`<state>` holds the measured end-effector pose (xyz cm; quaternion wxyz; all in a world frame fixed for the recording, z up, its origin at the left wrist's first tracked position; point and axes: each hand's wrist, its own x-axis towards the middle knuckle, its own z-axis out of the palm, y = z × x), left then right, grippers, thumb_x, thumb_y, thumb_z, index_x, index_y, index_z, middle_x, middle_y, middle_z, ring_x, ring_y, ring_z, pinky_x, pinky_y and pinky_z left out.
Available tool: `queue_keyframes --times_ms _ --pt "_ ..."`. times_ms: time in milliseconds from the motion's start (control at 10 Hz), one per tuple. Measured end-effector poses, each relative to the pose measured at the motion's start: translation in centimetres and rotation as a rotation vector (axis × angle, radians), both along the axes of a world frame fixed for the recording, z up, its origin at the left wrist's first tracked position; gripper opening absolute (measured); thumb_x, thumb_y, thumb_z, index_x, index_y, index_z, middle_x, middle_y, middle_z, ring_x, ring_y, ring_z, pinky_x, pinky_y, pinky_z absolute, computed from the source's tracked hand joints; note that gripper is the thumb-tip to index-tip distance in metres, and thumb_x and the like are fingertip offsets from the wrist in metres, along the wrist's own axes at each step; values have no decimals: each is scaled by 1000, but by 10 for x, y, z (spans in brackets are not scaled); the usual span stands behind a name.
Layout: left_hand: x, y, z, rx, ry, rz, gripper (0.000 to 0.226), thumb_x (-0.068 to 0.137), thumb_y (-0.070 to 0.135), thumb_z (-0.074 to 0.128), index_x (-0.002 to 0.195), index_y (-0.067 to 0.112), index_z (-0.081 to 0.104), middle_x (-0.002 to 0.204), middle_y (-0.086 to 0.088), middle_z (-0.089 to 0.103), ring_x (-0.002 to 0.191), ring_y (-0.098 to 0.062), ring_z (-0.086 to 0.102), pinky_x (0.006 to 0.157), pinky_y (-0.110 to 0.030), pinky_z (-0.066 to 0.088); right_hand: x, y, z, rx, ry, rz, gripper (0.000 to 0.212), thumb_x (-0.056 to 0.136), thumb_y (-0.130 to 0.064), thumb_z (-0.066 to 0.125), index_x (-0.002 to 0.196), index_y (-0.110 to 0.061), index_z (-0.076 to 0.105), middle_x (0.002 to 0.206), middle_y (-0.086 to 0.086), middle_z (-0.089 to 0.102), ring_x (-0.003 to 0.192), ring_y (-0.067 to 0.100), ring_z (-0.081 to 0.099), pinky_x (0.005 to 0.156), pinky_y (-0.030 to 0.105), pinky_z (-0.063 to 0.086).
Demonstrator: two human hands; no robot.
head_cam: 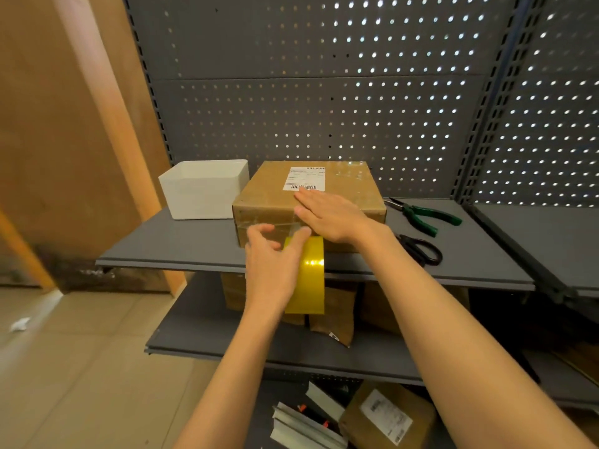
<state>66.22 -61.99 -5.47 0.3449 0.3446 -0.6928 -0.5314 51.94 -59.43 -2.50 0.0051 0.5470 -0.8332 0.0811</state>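
A brown cardboard box (269,196) with a white shipping label (304,178) sits on the grey upper shelf (162,244). Clear tape runs across its top and front. My right hand (330,212) lies flat on the box's top near the front edge, fingers straight. My left hand (272,270) holds a yellow roll of packing tape (309,277) in front of the box, thumb over the roll's top, the other fingers spread toward the box's front face.
A white open bin (204,189) stands left of the box. Green-handled pliers (424,215) and black scissors (421,251) lie to the right. Cardboard parcels (337,315) fill the lower shelf; another labelled box (389,416) sits at the bottom. A pegboard wall stands behind.
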Motion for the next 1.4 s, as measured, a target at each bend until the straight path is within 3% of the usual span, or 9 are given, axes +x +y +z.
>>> queue_keyframes --times_ms 100,200,700,800,1000,1100,1200,1300,1400 --pt "-13 -10 11 -135 -133 9 30 84 38 61 105 24 45 117 -9 54 101 -23 54 84 -37 44 0 -1 1 7 -69 -20 51 103 -37 16 150 -17 10 158 -1 4 145 12 3 116 29 4" --pt "-23 -12 16 -222 -269 7 21 88 30 56 105 19 52 122 -7 53 104 -22 53 78 -30 38 -1 0 3 13 -117 -27 50 103 -36 13 150 -19 8 158 -3 1 145 10 0 116 30 2" --pt "-33 -15 15 -208 -261 85 24 90 30 57 107 14 62 115 -4 60 107 -19 52 80 -30 37 1 1 1 -24 -103 -25 50 103 -37 14 150 -20 9 158 -4 3 145 10 1 115 29 3" --pt "-36 -16 17 -184 -247 96 22 92 30 56 102 14 66 111 -3 63 94 -15 50 78 -29 37 0 1 0 -40 -101 -19 50 103 -37 14 150 -20 10 158 -4 3 145 10 1 115 29 3" --pt "-36 -19 21 -142 -252 103 16 93 24 54 100 15 65 108 -3 63 88 -12 46 76 -28 37 -2 2 -5 -109 -134 -8 49 103 -36 13 149 -19 13 158 -4 6 144 9 0 115 27 -1" --pt "-36 -18 22 -142 -245 103 17 93 21 53 102 14 66 107 -3 63 88 -13 47 76 -28 37 -1 13 -6 -366 -345 15 48 103 -35 21 147 -16 22 156 0 18 144 12 11 115 28 7" --pt "-38 -17 21 -161 -256 112 19 94 20 50 104 15 66 109 -3 63 90 -15 47 76 -29 38 -2 36 -10 -791 -481 -90 41 101 -28 35 138 -13 43 141 1 45 130 13 40 109 31 32" --pt "-39 -18 21 -167 -277 110 20 94 21 49 104 16 65 108 -3 62 91 -16 47 74 -30 37 -16 66 -22 -905 -289 -334 31 98 -24 43 124 -12 54 122 3 55 114 15 49 92 25 40" --pt "-38 -19 21 -170 -284 104 20 94 21 49 103 16 66 106 -2 61 90 -16 46 74 -30 36 -27 89 -37 -834 -163 -497 26 97 -32 46 106 -11 58 103 2 54 99 15 49 77 24 34"
